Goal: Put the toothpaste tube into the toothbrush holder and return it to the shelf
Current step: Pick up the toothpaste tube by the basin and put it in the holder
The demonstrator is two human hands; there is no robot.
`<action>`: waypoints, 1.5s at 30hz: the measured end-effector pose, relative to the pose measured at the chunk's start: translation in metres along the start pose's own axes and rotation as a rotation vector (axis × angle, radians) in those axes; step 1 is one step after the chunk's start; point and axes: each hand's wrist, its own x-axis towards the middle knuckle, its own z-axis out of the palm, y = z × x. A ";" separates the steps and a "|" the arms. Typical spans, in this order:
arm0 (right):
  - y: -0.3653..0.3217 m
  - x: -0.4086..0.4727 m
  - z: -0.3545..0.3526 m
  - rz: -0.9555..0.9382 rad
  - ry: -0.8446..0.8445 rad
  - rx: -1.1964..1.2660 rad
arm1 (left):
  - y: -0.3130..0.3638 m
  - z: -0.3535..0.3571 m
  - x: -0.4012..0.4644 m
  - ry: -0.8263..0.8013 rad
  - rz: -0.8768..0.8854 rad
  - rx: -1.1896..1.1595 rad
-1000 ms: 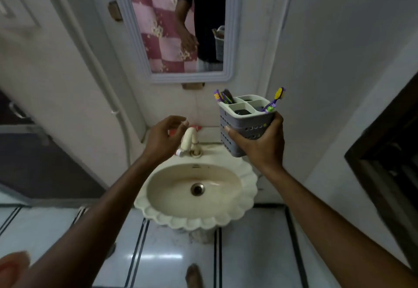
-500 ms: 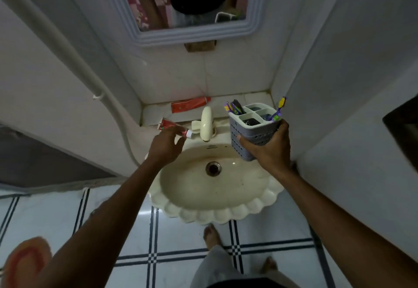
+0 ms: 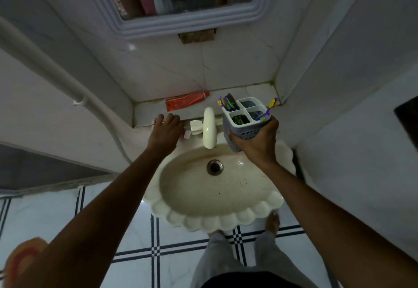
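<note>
A: Red toothpaste tube (image 3: 186, 133), mostly hidden under the left hand (image 3: 166, 130) at the shelf (image 3: 144, 113) edge?

B: Yes; fingers curled over it, grip unclear. Probably light, soft: take its middle. Right hand (image 3: 257, 145) clasps the toothbrush holder (image 3: 243, 121).

I see a cream scalloped sink (image 3: 217, 217) in a dim corner of white walls. Above the sink hangs a mirror (image 3: 181, 20) in a ribbed frame. Below the sink lies white floor tile (image 3: 56, 211) with dark lines; left of it a pipe (image 3: 45, 61) runs down the wall.
</note>
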 end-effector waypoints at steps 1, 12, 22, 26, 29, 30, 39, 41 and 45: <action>0.001 0.002 0.003 -0.011 -0.006 -0.002 | 0.000 0.003 -0.004 0.021 -0.016 -0.017; 0.007 -0.009 0.002 0.007 -0.166 -0.118 | 0.020 -0.107 -0.063 0.110 -0.655 -1.642; 0.011 -0.007 -0.032 0.060 -0.380 -0.097 | 0.066 -0.198 -0.014 0.107 -0.369 -1.246; 0.009 -0.005 -0.041 0.048 -0.394 -0.151 | 0.090 -0.202 0.017 0.195 -0.268 -0.923; 0.006 -0.003 -0.044 0.058 -0.399 -0.182 | 0.103 -0.208 0.037 0.183 -0.222 -0.831; 0.006 -0.002 -0.045 0.056 -0.393 -0.186 | 0.106 -0.210 0.043 0.169 -0.208 -0.817; 0.012 0.005 -0.052 0.032 -0.359 -0.165 | 0.110 -0.202 0.050 0.342 -0.232 -0.988; 0.014 0.007 -0.054 0.036 -0.349 -0.148 | 0.100 -0.196 0.043 0.387 -0.287 -1.057; 0.020 0.006 -0.050 0.056 -0.321 -0.110 | 0.071 -0.182 0.021 0.372 -0.380 -1.101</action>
